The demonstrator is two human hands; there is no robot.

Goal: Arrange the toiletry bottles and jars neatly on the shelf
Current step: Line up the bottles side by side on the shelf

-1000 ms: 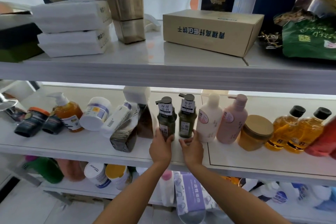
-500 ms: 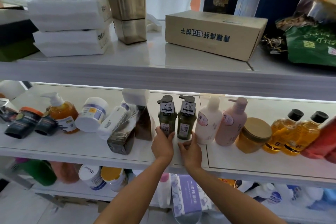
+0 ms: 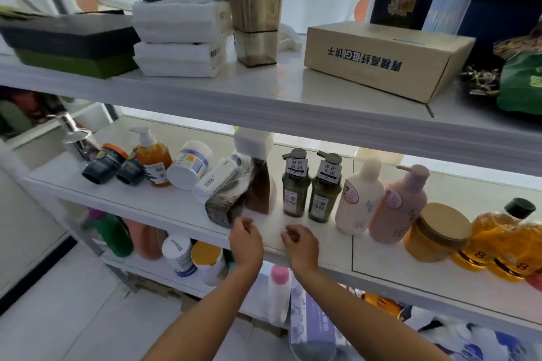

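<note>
Two olive-green pump bottles, the left one [image 3: 294, 187] and the right one [image 3: 325, 193], stood upright side by side near the middle of the shelf [image 3: 164, 205], set back from its front edge. Toward the right end came one cream pump bottle [image 3: 359, 202], one pink pump bottle [image 3: 397, 208], one amber jar [image 3: 437, 231] with a tan lid and two amber bottles [image 3: 498, 228] marked 8. Toward the left end stood one brown bottle [image 3: 259, 184] with a white cap, with one clear-wrapped pack [image 3: 225, 202] and one white bottle [image 3: 217, 179] leaning by it. Beyond them were one white jar [image 3: 190, 165] on its side, one orange pump bottle [image 3: 154, 161] and two dark jars [image 3: 102, 165] on their sides.

The left hand [image 3: 245, 240] and the right hand [image 3: 300, 243] hovered over the front edge, fingers loosely curled, grasping nothing. The green pair stood just behind them, apart from both hands; the left hand was nearest the wrapped pack.
</note>
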